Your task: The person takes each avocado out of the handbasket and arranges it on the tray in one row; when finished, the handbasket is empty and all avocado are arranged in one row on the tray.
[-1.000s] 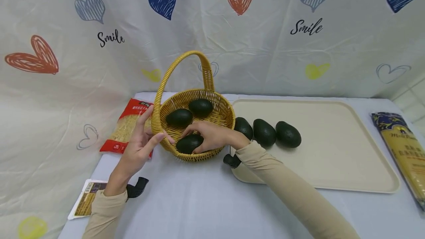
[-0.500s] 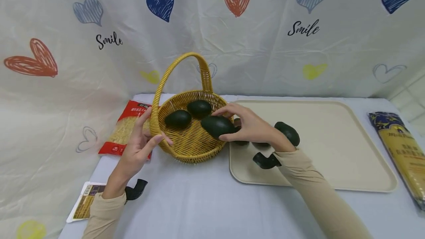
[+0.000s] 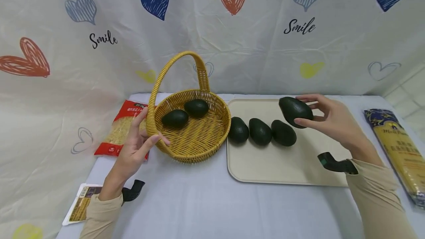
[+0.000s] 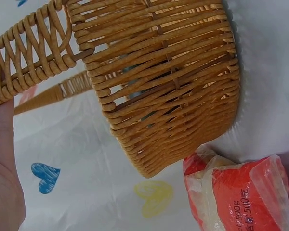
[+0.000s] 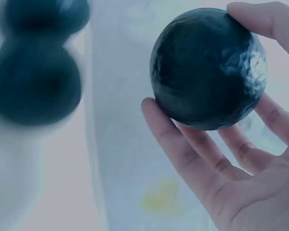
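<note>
My right hand (image 3: 340,126) grips a dark green avocado (image 3: 294,112) above the beige tray (image 3: 265,167), thumb on one side and fingertips on the other. The right wrist view shows this avocado (image 5: 207,70) end-on. Three more avocados stand in a row at the tray's left, the middle avocado (image 3: 260,132) between the others. Left of the tray is a yellow wicker basket (image 3: 199,156) with a tall handle; inside it lie a front avocado (image 3: 175,118) and a rear avocado (image 3: 196,108). With my left hand (image 3: 127,154) I hold the basket at its handle's left base.
A red bag (image 3: 114,132) of pale dry food lies behind my left hand. Near the left front edge is a flat white-edged packet (image 3: 81,204), partly under the left forearm. A gold and blue pasta bag (image 3: 396,150) lies right of the tray. A heart-printed curtain (image 3: 259,40) hangs behind.
My right hand has lifted the avocado out of the basket's front and carried it right, past the row and over the tray. My left hand stays at the basket handle.
</note>
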{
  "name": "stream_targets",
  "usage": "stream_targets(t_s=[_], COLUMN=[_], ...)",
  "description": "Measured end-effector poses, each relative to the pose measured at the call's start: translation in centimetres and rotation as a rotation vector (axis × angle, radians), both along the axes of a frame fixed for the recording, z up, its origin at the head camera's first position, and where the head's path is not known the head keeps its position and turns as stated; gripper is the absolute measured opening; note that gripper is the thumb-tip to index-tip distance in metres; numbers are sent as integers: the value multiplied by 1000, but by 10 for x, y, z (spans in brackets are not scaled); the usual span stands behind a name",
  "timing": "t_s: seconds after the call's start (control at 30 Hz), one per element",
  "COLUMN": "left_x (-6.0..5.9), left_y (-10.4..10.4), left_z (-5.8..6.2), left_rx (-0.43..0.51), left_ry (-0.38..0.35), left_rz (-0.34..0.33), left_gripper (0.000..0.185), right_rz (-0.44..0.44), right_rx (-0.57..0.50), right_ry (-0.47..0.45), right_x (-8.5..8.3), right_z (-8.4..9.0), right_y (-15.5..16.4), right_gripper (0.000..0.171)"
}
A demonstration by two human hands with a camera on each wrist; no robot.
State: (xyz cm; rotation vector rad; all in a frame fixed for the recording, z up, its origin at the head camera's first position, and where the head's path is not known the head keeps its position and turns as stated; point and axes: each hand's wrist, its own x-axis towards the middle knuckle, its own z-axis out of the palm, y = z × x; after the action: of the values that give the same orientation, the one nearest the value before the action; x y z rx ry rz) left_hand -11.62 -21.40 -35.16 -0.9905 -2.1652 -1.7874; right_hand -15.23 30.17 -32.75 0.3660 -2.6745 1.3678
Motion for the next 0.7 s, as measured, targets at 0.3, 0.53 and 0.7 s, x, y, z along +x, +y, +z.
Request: stream_targets(t_s=[0.3, 0.53, 0.7], left_x=[2, 0, -1], left_y=[0, 0, -2], left_z=[1, 0, -1], left_rx=[-17, 4, 11], left_ry=[-4, -9, -2], left_rz=[18, -14, -35], left_gripper=[85, 80, 77], right_rz=[-106, -111, -107], right_rx=[106, 192, 261], right_ry=[-133, -209, -227], right_x=[25, 28, 21], right_z=[-41, -56, -58], right_y=[55, 57, 47], right_gripper=[57, 60, 68])
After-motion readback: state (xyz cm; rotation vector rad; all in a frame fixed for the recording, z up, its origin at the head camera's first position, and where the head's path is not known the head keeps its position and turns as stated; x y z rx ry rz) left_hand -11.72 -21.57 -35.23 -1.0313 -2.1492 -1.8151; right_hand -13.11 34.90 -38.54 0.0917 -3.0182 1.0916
